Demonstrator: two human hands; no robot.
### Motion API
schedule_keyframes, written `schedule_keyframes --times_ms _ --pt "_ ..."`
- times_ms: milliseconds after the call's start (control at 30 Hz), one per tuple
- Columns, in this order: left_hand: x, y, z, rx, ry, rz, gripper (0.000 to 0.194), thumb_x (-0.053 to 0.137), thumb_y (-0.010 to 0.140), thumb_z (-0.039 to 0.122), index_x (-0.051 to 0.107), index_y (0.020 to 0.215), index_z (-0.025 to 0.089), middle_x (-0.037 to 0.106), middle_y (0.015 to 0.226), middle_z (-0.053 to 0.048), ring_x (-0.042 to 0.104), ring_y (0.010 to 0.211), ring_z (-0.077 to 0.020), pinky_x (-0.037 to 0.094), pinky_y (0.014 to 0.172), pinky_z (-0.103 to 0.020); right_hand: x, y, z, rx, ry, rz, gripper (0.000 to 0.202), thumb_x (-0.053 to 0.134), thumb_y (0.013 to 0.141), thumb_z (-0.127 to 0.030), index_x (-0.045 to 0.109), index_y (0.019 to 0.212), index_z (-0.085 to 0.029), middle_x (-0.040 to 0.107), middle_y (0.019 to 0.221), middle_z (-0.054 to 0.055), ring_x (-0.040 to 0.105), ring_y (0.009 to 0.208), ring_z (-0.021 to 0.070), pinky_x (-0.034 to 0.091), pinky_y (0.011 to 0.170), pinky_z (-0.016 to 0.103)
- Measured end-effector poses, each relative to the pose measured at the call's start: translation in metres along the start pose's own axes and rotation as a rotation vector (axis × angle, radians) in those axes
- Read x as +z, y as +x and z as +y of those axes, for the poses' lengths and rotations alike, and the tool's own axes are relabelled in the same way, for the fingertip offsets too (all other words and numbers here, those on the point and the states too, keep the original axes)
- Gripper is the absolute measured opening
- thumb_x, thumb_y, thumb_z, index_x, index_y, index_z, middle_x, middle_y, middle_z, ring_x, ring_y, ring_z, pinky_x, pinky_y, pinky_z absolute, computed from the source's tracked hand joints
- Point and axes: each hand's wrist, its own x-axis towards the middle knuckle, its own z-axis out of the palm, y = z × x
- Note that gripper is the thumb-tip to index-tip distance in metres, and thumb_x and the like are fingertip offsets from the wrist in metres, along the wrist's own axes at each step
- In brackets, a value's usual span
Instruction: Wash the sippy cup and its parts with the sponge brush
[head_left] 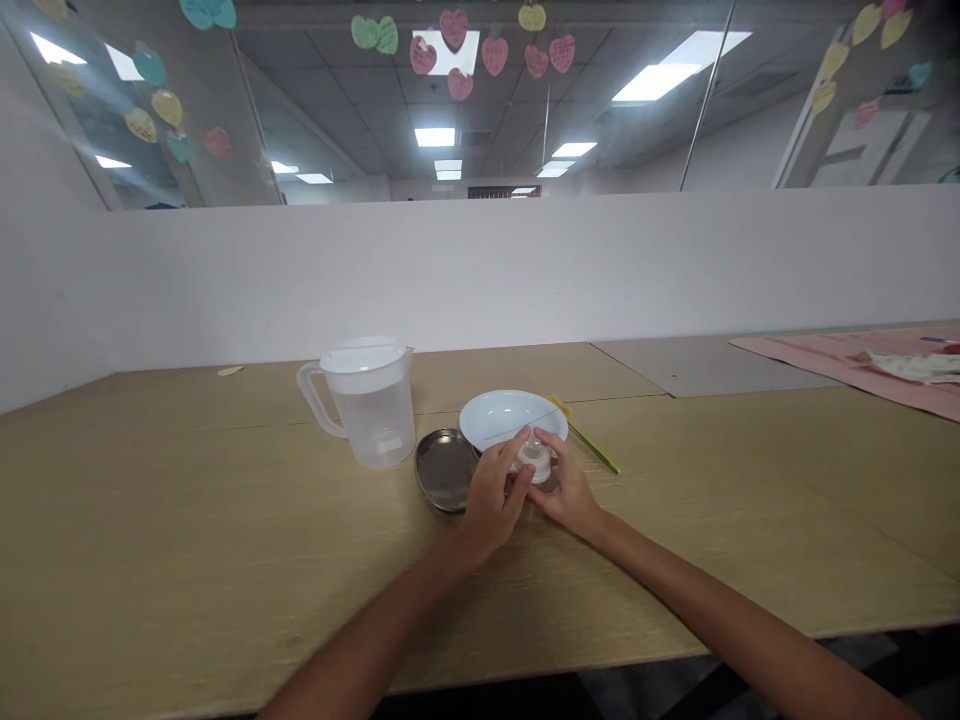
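Observation:
Both hands are together in front of the white bowl [480, 408], holding a clear baby bottle nipple with a white collar ring [534, 464]. My left hand [495, 490] grips its left side, fingers bent over the top and thumb at the front. My right hand [571, 490] closes round the right side, with a fingertip near the nipple's tip. Whether a bottle is below the collar is hidden. An oval metal dish [444, 468] lies just left of my left hand. Behind my right hand, a thin green stick [596, 448] with a yellow end leans by the bowl, which has a thin line across it.
A lidded translucent measuring jug [379, 415] stands on the wooden table [225, 530], left of the dish. At the far right a pink cloth [825, 355] carries a whitish item [911, 366]. A white wall [495, 275] with windows above closes off the back.

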Motion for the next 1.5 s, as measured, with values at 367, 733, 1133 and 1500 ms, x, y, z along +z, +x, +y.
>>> schedule_keyframes --times_ms 367,733,1133,1500 --pt "-0.002 -0.001 -0.008 0.088 0.218 -0.021 0.055 0.037 0.09 0.031 0.019 0.14 0.019 0.043 0.133 -0.011 0.039 0.122 -0.0229 0.033 0.1 -0.041 -0.006 -0.001 0.006 -0.101 -0.095 -0.071 0.067 0.052 0.08 -0.033 0.02 0.137 -0.02 0.042 0.127 0.014 0.045 0.114 0.027 0.043 0.091 0.045" --pt "0.004 -0.012 -0.021 0.086 0.24 -0.132 0.076 0.051 0.082 0.038 0.007 0.141 0.017 0.05 0.121 -0.015 0.047 0.109 -0.0262 0.038 0.093 -0.047 -0.018 -0.002 0.009 0.031 0.043 -0.052 0.055 0.044 0.086 -0.035 0.026 0.135 -0.018 0.041 0.13 0.013 0.044 0.117 0.0256 0.041 0.095 0.043" --pt "0.01 -0.013 -0.021 -0.055 0.037 -0.154 0.075 0.055 0.08 0.036 0.013 0.14 0.017 0.037 0.134 -0.015 0.041 0.119 -0.0248 0.041 0.095 -0.04 -0.013 0.0 0.0 0.187 0.109 -0.018 0.051 0.048 0.085 -0.038 0.033 0.129 -0.018 0.046 0.125 0.013 0.047 0.113 0.0237 0.042 0.094 0.04" --pt "0.01 -0.01 -0.023 -0.014 0.068 -0.164 0.078 0.056 0.079 0.037 0.011 0.141 0.018 0.044 0.128 -0.015 0.05 0.104 -0.0229 0.043 0.091 -0.039 -0.012 0.001 0.007 0.345 0.441 0.003 0.051 0.056 0.081 -0.04 0.038 0.124 -0.022 0.053 0.113 0.009 0.055 0.098 0.0201 0.048 0.084 0.036"
